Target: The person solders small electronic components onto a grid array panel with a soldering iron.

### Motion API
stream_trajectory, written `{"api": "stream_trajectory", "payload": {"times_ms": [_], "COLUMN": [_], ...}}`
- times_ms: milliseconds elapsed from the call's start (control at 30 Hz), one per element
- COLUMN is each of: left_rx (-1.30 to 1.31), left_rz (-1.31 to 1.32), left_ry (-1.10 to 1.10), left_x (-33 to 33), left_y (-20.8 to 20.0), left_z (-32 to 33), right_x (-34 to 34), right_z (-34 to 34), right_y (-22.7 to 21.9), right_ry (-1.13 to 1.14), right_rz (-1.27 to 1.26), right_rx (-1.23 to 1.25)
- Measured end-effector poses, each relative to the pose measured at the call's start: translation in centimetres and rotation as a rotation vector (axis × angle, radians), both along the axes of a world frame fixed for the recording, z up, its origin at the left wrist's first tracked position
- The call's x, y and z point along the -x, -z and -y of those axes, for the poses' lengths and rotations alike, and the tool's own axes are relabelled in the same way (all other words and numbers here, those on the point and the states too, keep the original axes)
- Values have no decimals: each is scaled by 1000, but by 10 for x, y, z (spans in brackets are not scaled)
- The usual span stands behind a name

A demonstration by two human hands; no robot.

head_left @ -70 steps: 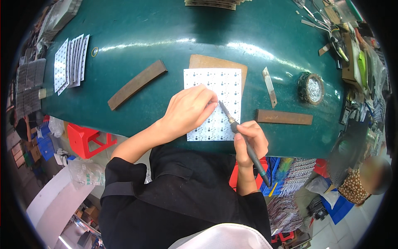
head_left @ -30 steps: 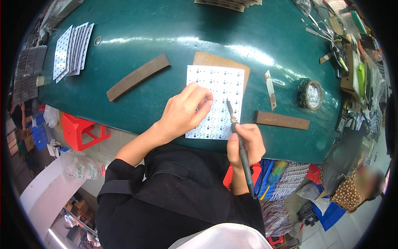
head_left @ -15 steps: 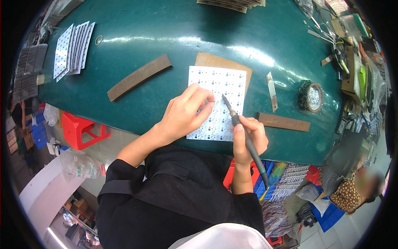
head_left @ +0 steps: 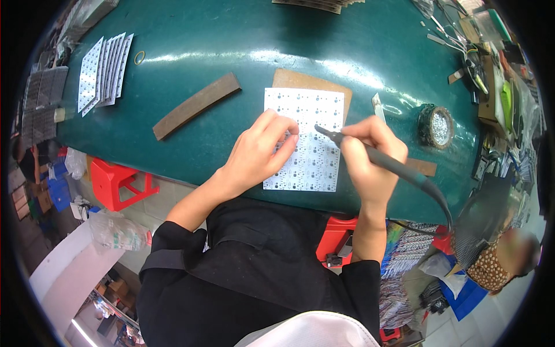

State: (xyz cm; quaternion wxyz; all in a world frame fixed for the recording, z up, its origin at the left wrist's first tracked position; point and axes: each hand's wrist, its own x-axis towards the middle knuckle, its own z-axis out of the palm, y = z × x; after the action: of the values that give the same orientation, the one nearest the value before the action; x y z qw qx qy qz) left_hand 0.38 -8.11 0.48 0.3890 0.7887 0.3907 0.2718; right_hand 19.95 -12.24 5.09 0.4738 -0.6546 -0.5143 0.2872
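Observation:
A white printed circuit board sheet [head_left: 317,168] with rows of dark dots and small marks lies before me, partly over a tan board [head_left: 312,79]. My right hand [head_left: 373,159] grips a soldering iron [head_left: 402,169] with a dark handle and cable. The iron's tip reaches over the upper middle of the sheet; whether it touches is hard to see. Over the sheet's left side, my left hand [head_left: 254,147] is closed, thumb and fingertips pinched together. Whatever is between them is too small to make out.
Left of the sheet lies a brown bar [head_left: 196,107]; another bar [head_left: 421,167] sits behind my right hand. A blade [head_left: 378,107] and a round tin [head_left: 435,127] of silvery material are at right. Stacked white boards [head_left: 104,75] stand far left, beside a rubber band [head_left: 139,57].
My right hand has moved up and right, and the soldering iron has swung from pointing steeply up to lying flatter, tip leftward. My left hand stays nearly in place, still pinched.

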Motion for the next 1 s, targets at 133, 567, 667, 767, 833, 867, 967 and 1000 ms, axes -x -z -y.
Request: {"api": "stream_trajectory", "payload": {"times_ms": [133,567,667,767,833,867,967,1000], "left_rx": [101,91,83,79,74,75,44,32], "left_rz": [34,-24,-41,-46,-56,-57,-94,-117], "left_ry": [-29,49,51,49,57,57,74,84], "left_x": [0,-4,-5,-6,-6,-7,-7,-8], "left_y": [-7,-4,-6,-6,-5,-5,-5,-5], "left_z": [3,15,14,14,14,15,16,16], "right_x": [-15,22,22,22,22,23,24,25], "right_z": [34,94,89,88,87,88,91,92], "right_y": [11,61,61,61,60,60,61,61], "right_ry": [42,75,43,53,54,54,55,56], "right_rz": [-92,-114,-89,-87,-95,-96,-106,-104], "right_rx": [-126,-296,-316,-298,-300,-299,-286,-289]}}
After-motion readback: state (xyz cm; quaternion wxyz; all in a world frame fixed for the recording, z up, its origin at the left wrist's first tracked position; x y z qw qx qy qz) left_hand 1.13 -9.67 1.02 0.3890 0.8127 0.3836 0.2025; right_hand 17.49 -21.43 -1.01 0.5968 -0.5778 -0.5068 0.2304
